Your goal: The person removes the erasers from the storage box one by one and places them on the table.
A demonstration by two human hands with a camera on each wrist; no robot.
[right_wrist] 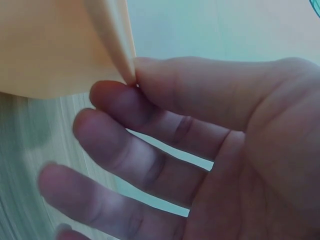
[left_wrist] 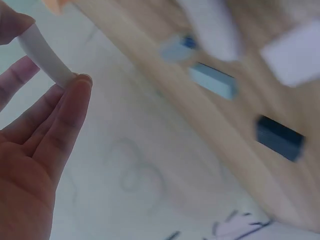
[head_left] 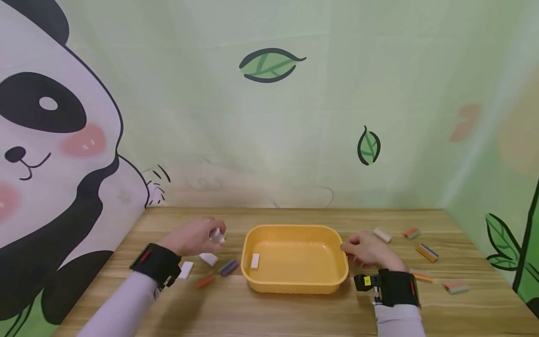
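My left hand [head_left: 195,237] holds a white eraser [left_wrist: 46,56], pinched between thumb and fingertips, above the table left of the yellow tub [head_left: 294,286]. In the left wrist view the eraser looks slightly curved. My right hand [head_left: 370,251] pinches the tub's right rim between thumb and index finger, while the other fingers spread below it in the right wrist view. Inside the tub, near its left wall, stands another white eraser [head_left: 255,261]. Below my left hand lie two white erasers, one [head_left: 208,259] nearer the tub, a purple-blue one [head_left: 229,267] and an orange-red one [head_left: 205,281].
Right of the tub lie several more block-shaped erasers: a whitish one [head_left: 382,235], a red-and-grey one [head_left: 411,233], an orange-and-blue one [head_left: 427,252] and another red-and-grey one [head_left: 456,287]. A printed green cloth [head_left: 269,140] hangs behind the wooden table [head_left: 269,318].
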